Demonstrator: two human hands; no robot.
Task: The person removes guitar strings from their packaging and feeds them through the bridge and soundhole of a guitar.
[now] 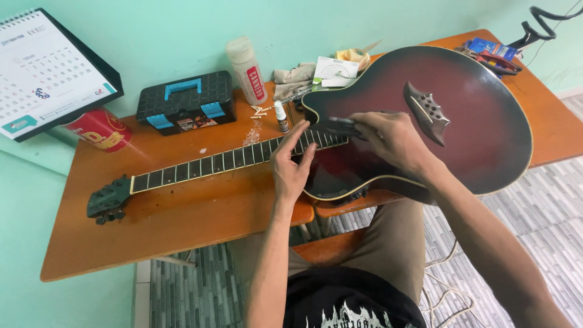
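On the wooden table (182, 225), the left hand (290, 170) rests loose on the guitar (461, 115) (stringless); at 3 o'clock, the right hand (392, 143) grips a dark tool (340, 126).

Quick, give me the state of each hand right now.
Left hand: open, fingers resting on the guitar neck.
Right hand: closed on a dark tool at the fretboard's end.

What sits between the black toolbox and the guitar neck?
Head view: mostly bare orange table. Toward the right end of the toolbox, a few small white pins and a pale powdery smear lie just above the guitar neck.
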